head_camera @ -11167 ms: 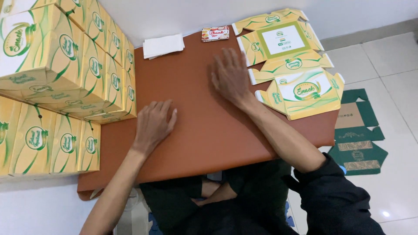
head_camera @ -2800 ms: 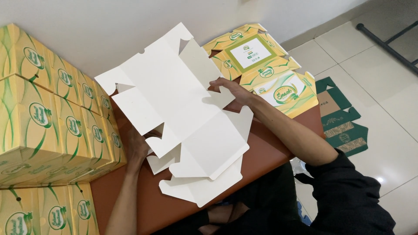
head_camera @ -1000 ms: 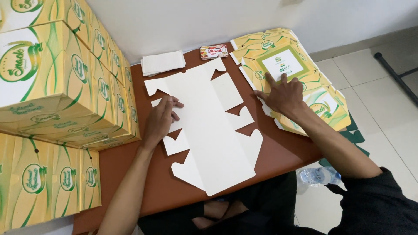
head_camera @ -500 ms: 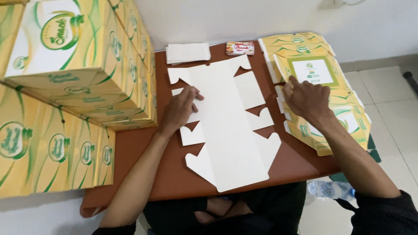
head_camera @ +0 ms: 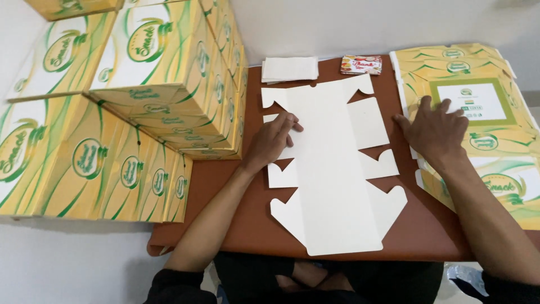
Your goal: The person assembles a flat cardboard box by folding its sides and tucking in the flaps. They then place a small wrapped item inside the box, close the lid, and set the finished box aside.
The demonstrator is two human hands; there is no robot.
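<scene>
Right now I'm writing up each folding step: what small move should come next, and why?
Probably fold up the side panel under the left hand. The white box blank lies flat, unfolded, plain side up on the brown table, while the right hand rests on the printed blank stack.

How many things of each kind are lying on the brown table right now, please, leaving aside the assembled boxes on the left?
White unfolded box blank: 1
Stack of printed yellow flat blanks: 1
Stack of white folded paper: 1
Small red and white packet: 1
Total: 4
</scene>
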